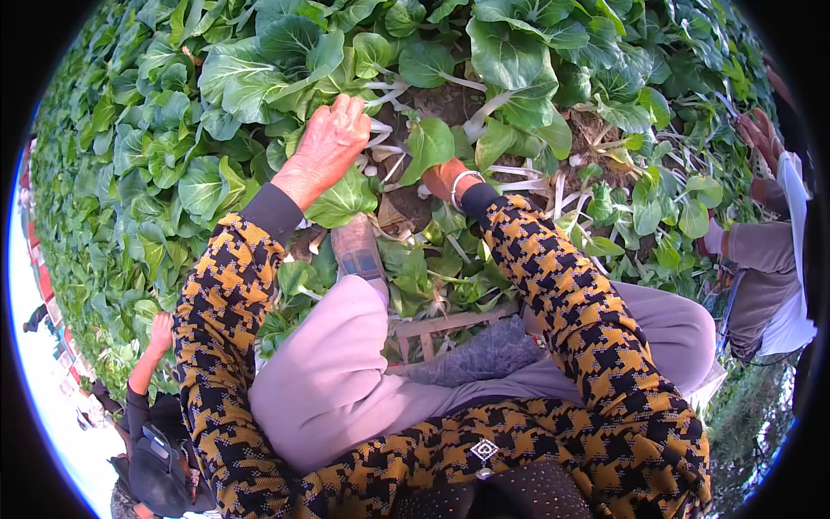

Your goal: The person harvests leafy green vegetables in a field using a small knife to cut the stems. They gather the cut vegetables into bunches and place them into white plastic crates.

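My left hand (334, 139) is curled, back upward, around the leaves of a bok choy plant (343, 198). White stalks (386, 133) show just beside its knuckles. Low over the soil, my right hand (447, 178) wears a pale bangle (459, 187). A broad green leaf (431, 146) covers its fingers, so what they hold is hidden. Right of centre, a large bok choy (483, 120) leans over with its thick white base exposed.
Pulled bok choy (648, 201) lie loose to the right. Below my hands are my foot (356, 246) and a wooden stool frame (431, 327). Another person's hand (762, 136) is at the far right; a person in a dark cap (155, 477) is at lower left. Dense leaves (142, 149) fill the left.
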`<state>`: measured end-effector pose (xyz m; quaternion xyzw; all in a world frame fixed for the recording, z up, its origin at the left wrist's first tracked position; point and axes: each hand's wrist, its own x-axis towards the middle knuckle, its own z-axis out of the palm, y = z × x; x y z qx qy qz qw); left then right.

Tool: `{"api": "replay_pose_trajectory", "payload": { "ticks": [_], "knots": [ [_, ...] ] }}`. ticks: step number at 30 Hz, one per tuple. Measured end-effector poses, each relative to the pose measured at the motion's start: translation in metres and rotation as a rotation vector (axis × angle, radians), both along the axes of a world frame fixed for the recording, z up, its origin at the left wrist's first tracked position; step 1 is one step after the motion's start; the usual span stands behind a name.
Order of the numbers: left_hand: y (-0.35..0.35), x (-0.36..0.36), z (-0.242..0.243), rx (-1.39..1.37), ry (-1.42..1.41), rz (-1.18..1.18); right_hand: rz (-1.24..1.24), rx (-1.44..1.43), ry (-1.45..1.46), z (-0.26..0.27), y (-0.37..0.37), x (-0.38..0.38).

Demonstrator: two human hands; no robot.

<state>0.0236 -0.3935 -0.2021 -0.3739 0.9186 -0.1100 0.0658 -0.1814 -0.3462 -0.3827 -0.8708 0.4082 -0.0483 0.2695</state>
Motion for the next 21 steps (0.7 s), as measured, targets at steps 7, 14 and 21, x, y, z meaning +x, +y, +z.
{"api": "replay_pose_trajectory", "payload": {
  "ticks": [7, 14, 21],
  "knots": [
    [0.030, -0.001, 0.041, 0.125, 0.354, 0.112, -0.962, 0.832, -0.885, 0.084, 0.052, -0.012],
    [0.055, -0.009, 0.068, 0.323, 0.418, 0.213, -0.916, 1.340, -1.734, 0.130, 0.042, -0.008],
    [0.056, -0.034, 0.068, 0.884, 0.132, 0.447, -0.741, 1.308, -1.581, 0.125, 0.052, -0.008]
  ]
}}
